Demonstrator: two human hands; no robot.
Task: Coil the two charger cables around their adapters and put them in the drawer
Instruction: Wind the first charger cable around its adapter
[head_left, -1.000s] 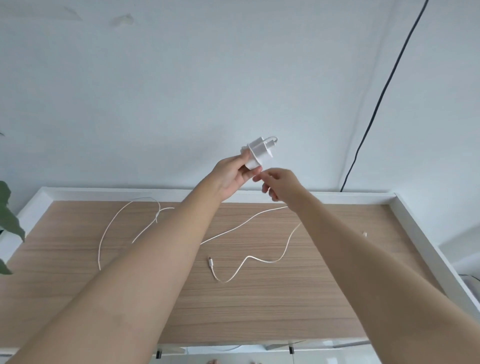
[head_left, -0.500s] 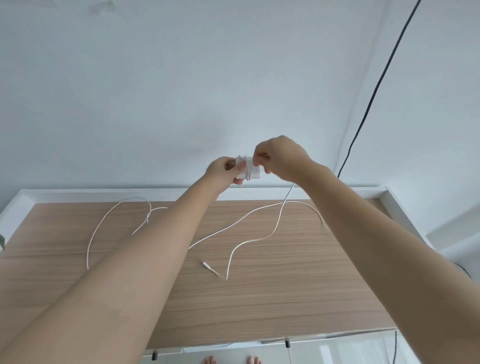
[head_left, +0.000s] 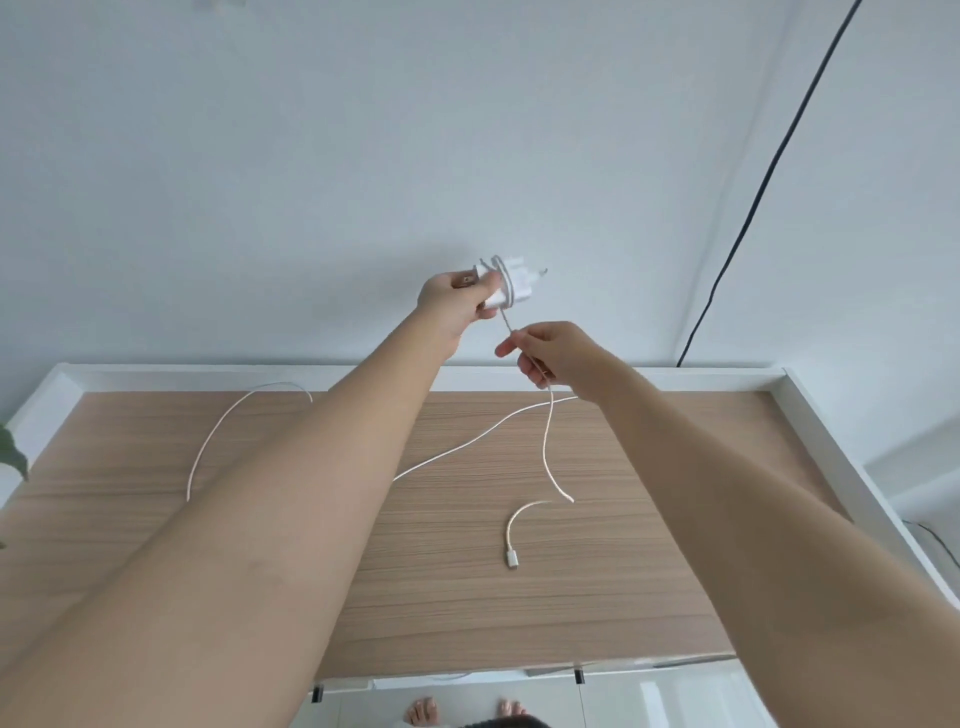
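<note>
Centrally, left hand gripping white adapter with few coils; right hand pinching its cable just below. Slack pinch risks loosening wraps; second cable at frame left.

A smooth white plastic adapter, a smooth white cable and a matt wood-grain tabletop with white rim were observed.

Adapter held above the table's far edge, its cable trailing down onto the tabletop
</note>
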